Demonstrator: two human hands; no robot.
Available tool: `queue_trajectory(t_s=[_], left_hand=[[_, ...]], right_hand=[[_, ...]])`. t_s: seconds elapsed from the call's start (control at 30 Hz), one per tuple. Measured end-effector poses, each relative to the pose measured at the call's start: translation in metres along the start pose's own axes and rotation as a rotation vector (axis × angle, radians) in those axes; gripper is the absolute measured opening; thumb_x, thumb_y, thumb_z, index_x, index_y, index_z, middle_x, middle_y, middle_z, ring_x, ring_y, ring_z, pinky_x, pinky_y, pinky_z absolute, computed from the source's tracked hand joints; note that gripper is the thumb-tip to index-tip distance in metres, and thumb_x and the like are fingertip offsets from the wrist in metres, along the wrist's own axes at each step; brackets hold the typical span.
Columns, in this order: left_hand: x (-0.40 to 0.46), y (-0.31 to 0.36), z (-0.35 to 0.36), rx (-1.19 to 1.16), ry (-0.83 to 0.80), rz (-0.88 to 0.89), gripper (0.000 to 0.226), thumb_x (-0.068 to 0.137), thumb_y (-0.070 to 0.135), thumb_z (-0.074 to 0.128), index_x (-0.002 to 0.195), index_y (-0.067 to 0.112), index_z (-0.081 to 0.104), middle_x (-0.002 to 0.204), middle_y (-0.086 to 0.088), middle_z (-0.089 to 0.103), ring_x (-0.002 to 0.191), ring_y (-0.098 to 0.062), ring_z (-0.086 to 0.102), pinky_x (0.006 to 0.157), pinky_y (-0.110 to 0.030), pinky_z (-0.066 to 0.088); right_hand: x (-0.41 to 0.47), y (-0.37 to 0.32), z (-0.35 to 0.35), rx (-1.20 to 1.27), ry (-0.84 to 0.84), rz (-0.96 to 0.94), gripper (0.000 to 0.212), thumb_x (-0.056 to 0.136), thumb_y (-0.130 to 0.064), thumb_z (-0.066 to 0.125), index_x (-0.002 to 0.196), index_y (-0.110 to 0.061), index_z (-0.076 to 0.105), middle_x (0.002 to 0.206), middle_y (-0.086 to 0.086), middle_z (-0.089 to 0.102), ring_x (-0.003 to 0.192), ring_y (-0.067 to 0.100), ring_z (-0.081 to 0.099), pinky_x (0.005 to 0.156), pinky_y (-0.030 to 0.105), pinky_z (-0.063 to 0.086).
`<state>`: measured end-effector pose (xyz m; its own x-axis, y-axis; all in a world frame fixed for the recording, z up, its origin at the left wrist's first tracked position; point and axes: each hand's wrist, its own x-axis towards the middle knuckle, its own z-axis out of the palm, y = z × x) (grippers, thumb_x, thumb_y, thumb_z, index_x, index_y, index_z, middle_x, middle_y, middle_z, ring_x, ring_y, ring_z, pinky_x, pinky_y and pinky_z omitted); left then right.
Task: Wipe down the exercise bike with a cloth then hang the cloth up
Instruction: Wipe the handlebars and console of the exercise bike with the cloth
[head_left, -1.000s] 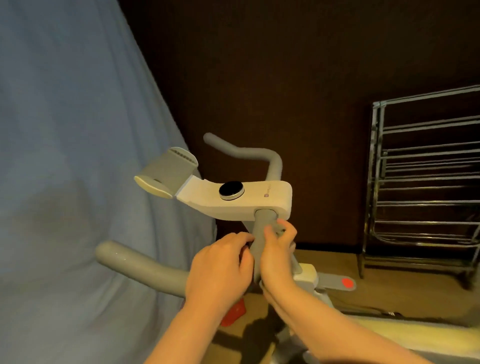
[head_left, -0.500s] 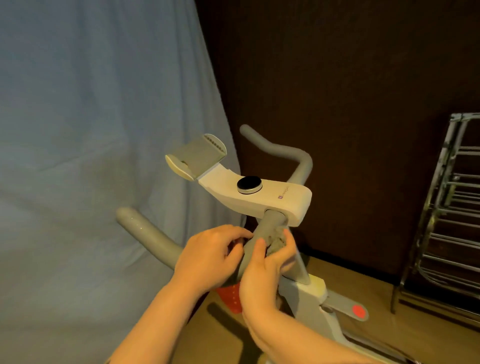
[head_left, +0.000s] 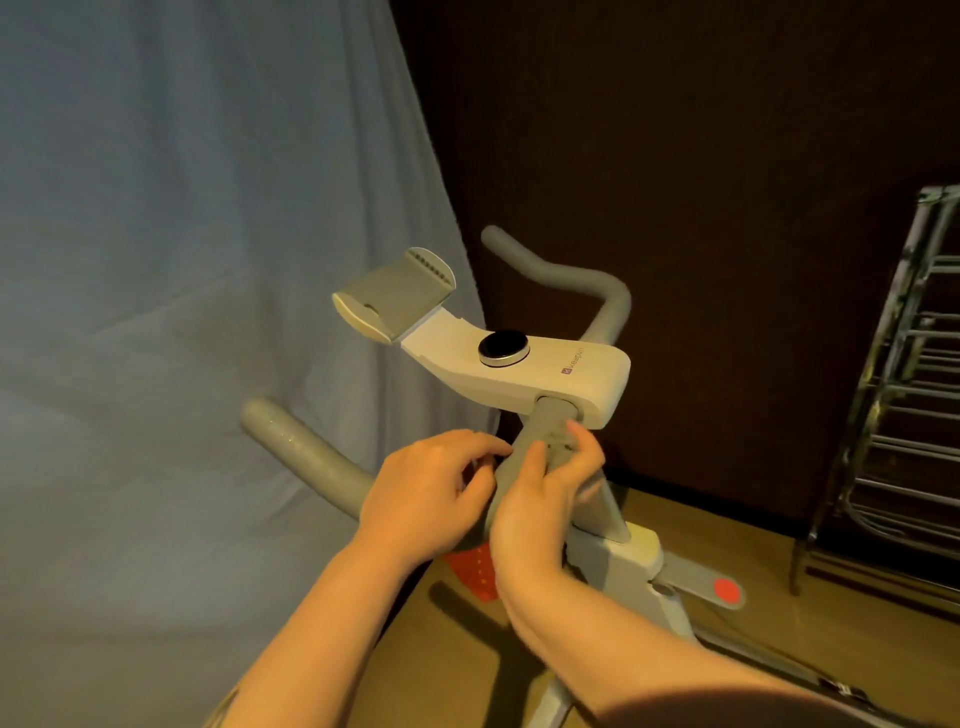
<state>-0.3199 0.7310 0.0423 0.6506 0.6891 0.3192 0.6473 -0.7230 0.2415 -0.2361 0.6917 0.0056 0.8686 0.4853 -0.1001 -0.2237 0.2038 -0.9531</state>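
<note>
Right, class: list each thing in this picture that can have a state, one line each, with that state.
cloth: grey, wrapped round the post, held by both hands
left hand: fingers curled at the cloth's left edge
right hand: gripping the cloth round the post
handlebar post: tilted, partly covered by cloth
tablet holder: empty, tilted up
drying rack: standing, rails bare

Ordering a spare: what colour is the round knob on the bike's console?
Black top, silver rim: the round knob, clearest in the head view.

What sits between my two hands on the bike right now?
In the head view, the grey stem post under the white console stands between the left hand and right hand.
</note>
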Motion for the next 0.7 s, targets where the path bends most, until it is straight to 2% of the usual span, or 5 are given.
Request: queue_trajectory(t_s=[0.07, 0.2, 0.4, 0.6, 0.7], left_hand=[[0.000, -0.001, 0.000, -0.010, 0.004, 0.004, 0.031, 0.087, 0.033, 0.047, 0.110, 0.041, 0.066, 0.101, 0.024, 0.066, 0.091, 0.000, 0.058, 0.067, -0.017, 0.044], [0.001, 0.001, -0.001, -0.001, 0.012, 0.033, 0.030, 0.089, 0.030, 0.047, 0.111, 0.040, 0.065, 0.104, 0.022, 0.066, 0.097, 0.000, 0.058, 0.073, -0.025, 0.049], [0.000, 0.000, 0.002, 0.042, 0.037, 0.055, 0.035, 0.085, 0.030, 0.040, 0.108, 0.036, 0.066, 0.100, 0.017, 0.068, 0.094, -0.006, 0.061, 0.071, -0.028, 0.048], [-0.003, 0.000, 0.001, 0.048, 0.032, 0.072, 0.029, 0.089, 0.026, 0.046, 0.108, 0.035, 0.066, 0.099, 0.016, 0.068, 0.092, -0.006, 0.061, 0.069, -0.025, 0.045], [0.000, 0.000, 0.000, 0.057, 0.024, 0.072, 0.030, 0.092, 0.024, 0.046, 0.112, 0.035, 0.064, 0.105, 0.016, 0.067, 0.096, -0.006, 0.060, 0.070, -0.022, 0.039]], right_hand=[[-0.015, 0.003, -0.008, 0.001, -0.064, -0.058, 0.032, 0.100, -0.019, 0.046, 0.125, -0.035, 0.035, 0.130, 0.002, 0.032, 0.107, 0.019, 0.047, 0.084, 0.034, 0.046], [0.020, -0.014, 0.003, 0.006, 0.065, 0.074, 0.020, 0.102, -0.019, 0.042, 0.119, -0.028, 0.036, 0.125, 0.005, 0.034, 0.105, 0.020, 0.046, 0.068, 0.018, 0.036], [0.014, -0.011, -0.007, -0.056, -0.014, 0.014, 0.020, 0.102, -0.016, 0.042, 0.119, -0.025, 0.037, 0.121, 0.004, 0.034, 0.099, 0.017, 0.043, 0.064, 0.012, 0.036], [-0.015, -0.006, -0.008, -0.128, -0.055, -0.115, 0.027, 0.101, -0.015, 0.043, 0.121, -0.032, 0.037, 0.128, 0.002, 0.031, 0.102, 0.015, 0.041, 0.074, 0.022, 0.036], [0.025, -0.022, -0.003, -0.066, 0.039, 0.035, 0.016, 0.103, -0.019, 0.039, 0.115, -0.029, 0.035, 0.129, 0.011, 0.035, 0.085, 0.010, 0.044, 0.077, 0.030, 0.036]])
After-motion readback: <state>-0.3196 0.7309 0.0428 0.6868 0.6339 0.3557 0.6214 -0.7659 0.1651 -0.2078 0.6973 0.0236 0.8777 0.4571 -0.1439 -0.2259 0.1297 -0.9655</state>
